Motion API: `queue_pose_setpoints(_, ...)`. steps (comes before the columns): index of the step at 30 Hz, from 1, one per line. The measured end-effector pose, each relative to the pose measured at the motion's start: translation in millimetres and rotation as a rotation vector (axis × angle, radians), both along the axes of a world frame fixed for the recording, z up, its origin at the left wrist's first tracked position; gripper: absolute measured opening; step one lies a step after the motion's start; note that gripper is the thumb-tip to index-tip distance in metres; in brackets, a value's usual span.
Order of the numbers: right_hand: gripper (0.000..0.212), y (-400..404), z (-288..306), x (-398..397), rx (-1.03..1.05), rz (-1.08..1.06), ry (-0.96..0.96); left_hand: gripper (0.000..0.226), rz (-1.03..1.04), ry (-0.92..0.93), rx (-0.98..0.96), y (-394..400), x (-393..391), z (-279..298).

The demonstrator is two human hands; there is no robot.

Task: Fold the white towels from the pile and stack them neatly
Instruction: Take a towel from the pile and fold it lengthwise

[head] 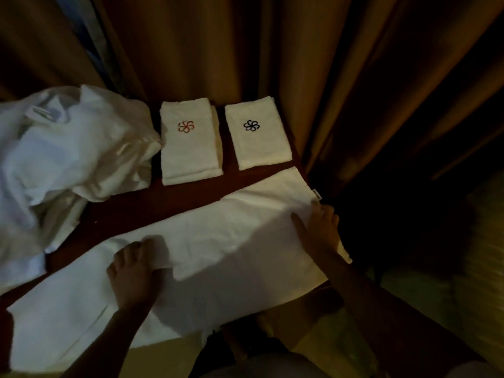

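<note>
— What do you have closest to you?

— A long white towel [218,257] spread flat across the near edge of the dark red table [174,203], running from low on my left up toward the far right. Its near edge hangs a little over the table's front. My left hand [133,274] is on the left-middle part of it, fingers curled, pinching up a small fold of the cloth between thumb and fingers.

— And the other hand?

— My right hand [317,227] lies at the towel's right end, fingers straight and spread, pressing flat on the cloth near the corner. It grips nothing. A small label [316,194] sticks out from the towel's edge just beyond the fingertips.

— What's further back?

— On my left, the pile of unfolded white towels [68,159], crumpled and spilling over the table's left side. Beside it, one folded stack with a red emblem [188,143] on top, and right of that, apart from it, a folded towel with a dark blue emblem [256,132]. Both lie flat on the table.

— Behind the table?

— Brown curtains [272,50] hanging in heavy folds. The light is dim.
</note>
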State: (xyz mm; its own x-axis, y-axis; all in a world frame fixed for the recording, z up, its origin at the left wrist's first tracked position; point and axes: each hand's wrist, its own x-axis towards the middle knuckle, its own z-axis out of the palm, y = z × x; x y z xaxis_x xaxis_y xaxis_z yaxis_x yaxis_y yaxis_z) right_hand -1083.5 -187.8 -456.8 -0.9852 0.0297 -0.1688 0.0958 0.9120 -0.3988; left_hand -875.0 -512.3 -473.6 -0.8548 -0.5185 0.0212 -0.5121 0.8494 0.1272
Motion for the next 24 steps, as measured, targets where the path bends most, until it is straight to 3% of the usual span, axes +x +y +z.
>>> queue_pose_setpoints(3,0.074,2,3,-18,-0.001,-0.129,-0.074,0.050,-0.109,0.066,0.042,11,3,-5)
queue_pose_setpoints(7,0.059,9,0,-26,0.100,-0.112,-0.065,0.042,-0.147,0.140,0.008,4,12,-1)
queue_pose_setpoints(13,0.055,9,4,-17,0.155,-0.127,0.029,0.055,0.212,0.083,0.066,4,31,-3)
queue_pose_setpoints(15,0.054,-14,13,-5,0.234,0.060,0.248,0.059,0.207,0.104,0.130,11,28,-7)
queue_pose_setpoints(17,0.052,-54,24,20,0.159,0.403,0.366,0.059,0.153,0.128,0.155,18,20,-6)
queue_pose_setpoints(20,0.055,-115,24,69,0.107,0.802,0.039,0.073,0.132,0.143,0.217,18,13,-7)
queue_pose_setpoints(24,0.070,-132,-6,88,0.232,0.826,-0.070,0.084,-0.017,0.179,0.292,-3,10,-5)
